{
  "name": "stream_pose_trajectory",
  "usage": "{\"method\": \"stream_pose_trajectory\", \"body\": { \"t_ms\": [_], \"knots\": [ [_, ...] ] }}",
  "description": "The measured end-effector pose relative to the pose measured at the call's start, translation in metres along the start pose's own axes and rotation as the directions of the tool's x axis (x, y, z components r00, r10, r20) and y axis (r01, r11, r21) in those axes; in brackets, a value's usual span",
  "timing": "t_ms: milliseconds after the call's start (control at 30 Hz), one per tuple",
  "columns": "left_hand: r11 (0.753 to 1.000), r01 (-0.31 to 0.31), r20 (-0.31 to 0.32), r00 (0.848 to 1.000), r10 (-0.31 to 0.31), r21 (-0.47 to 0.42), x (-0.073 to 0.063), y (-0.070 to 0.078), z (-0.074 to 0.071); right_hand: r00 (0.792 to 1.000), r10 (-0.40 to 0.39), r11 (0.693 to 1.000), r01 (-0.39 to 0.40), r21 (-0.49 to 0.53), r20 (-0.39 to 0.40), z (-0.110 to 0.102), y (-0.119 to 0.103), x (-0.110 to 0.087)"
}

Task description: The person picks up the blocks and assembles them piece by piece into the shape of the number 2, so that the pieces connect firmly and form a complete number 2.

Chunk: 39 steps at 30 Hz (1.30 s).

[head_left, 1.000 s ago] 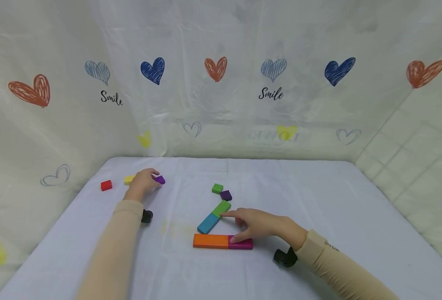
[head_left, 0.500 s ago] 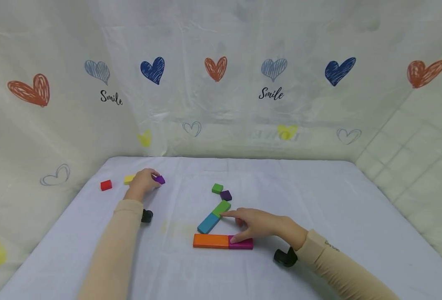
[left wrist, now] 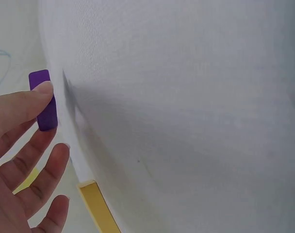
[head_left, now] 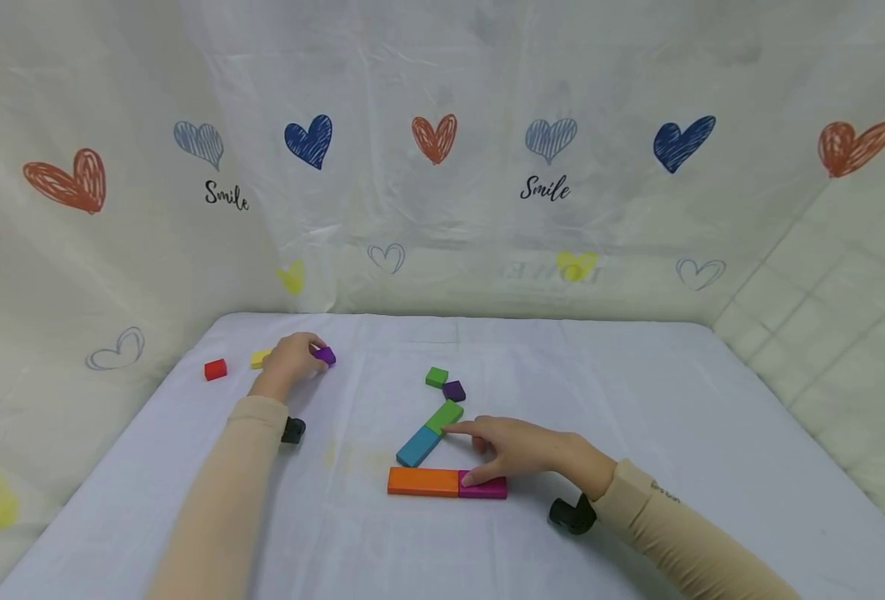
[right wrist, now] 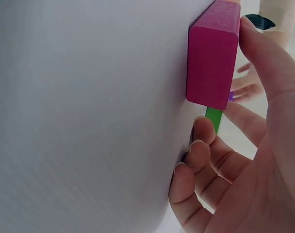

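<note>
Pinching purple blk (left wrist: 48, 115) (L grip (head_left: 289, 362), narrow)

I count two green blocks (head_left: 437, 377) (head_left: 448, 411), two purple (head_left: 326, 356) (head_left: 453, 391), one red (head_left: 215, 369), one yellow (head_left: 259, 359), one blue (head_left: 417, 447), one orange (head_left: 423, 482), one magenta (head_left: 491, 488).

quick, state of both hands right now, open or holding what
Left hand: holding a small bright-purple block.
Right hand: open, thumb on the magenta oblong block, index finger at the green oblong block.

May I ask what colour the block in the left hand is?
The block is purple, clearest in the left wrist view.
</note>
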<state>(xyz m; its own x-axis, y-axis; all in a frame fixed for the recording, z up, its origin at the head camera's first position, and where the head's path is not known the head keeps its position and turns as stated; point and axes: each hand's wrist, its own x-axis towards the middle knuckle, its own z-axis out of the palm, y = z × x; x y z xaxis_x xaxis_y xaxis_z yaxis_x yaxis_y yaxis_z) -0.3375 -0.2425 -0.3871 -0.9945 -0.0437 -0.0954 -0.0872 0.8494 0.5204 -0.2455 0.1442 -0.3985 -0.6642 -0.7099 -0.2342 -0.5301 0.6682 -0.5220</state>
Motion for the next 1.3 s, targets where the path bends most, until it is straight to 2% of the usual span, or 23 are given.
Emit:
{"method": "stream_pose_trajectory", "body": {
  "t_ms": [367, 800, 1300],
  "knots": [
    [0.994, -0.105, -0.035, 0.994, 0.106, 0.035, -0.001, 0.013, 0.003, 1.000, 0.002, 1.000, -0.002, 0.003, 0.001, 0.000, 0.000, 0.000],
    [0.986, -0.152, -0.057, 0.986, 0.156, 0.068, -0.001, 0.025, 0.012, 1.000, -0.004, 1.000, 0.004, 0.011, -0.003, -0.001, 0.000, -0.002],
    [0.974, -0.222, -0.059, 0.973, 0.225, 0.040, -0.003, 0.034, 0.026, 1.000, -0.011, 1.000, 0.011, 0.006, -0.008, -0.001, -0.001, -0.003]
  ]
}}
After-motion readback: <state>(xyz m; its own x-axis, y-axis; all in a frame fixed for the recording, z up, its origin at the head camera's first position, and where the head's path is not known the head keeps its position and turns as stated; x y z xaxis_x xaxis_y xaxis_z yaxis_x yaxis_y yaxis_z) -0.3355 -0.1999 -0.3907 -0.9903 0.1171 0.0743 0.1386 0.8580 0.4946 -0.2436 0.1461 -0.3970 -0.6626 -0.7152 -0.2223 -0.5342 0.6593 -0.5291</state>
